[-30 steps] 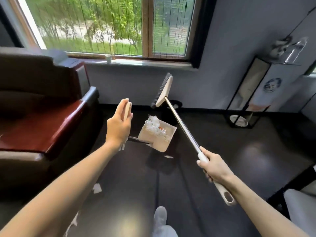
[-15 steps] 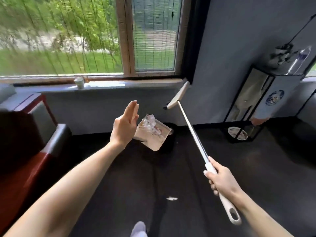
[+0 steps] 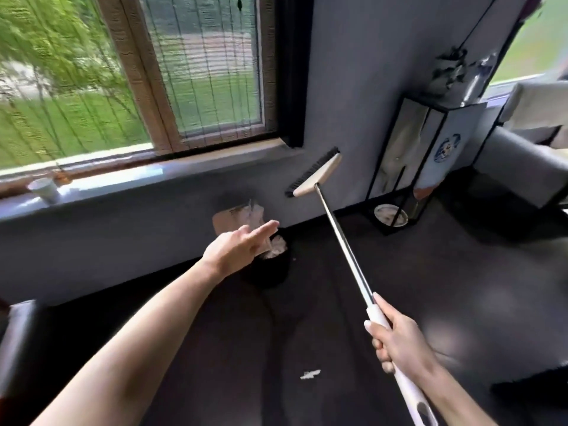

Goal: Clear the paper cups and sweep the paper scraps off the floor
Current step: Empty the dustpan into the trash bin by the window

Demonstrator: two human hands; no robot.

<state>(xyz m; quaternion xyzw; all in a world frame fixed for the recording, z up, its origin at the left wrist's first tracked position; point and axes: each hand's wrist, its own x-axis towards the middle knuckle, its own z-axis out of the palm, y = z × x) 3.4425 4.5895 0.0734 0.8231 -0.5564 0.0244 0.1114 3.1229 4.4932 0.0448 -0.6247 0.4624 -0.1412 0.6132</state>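
Observation:
My left hand (image 3: pixel 238 245) reaches forward with two fingers stretched out and holds the beige dustpan (image 3: pixel 235 216), which is tipped over a black bin (image 3: pixel 270 272) by the wall. White paper scraps (image 3: pixel 278 245) lie at the bin's mouth. My right hand (image 3: pixel 396 339) grips the white grip of the broom; its brush head (image 3: pixel 316 173) is raised in the air in front of the wall. One paper scrap (image 3: pixel 310 374) lies on the dark floor between my arms. A white paper cup (image 3: pixel 44 189) stands on the windowsill at the left.
A black-framed stand (image 3: pixel 430 167) with a plate (image 3: pixel 390 215) at its base stands against the right wall. Grey furniture (image 3: pixel 522 167) fills the far right. A sofa armrest (image 3: pixel 18 333) shows at the lower left.
I have walked toward the wall and bin. My left hand swung the dustpan from level to tipped over the bin, and scraps have dropped in. The broom stayed raised in my right hand.

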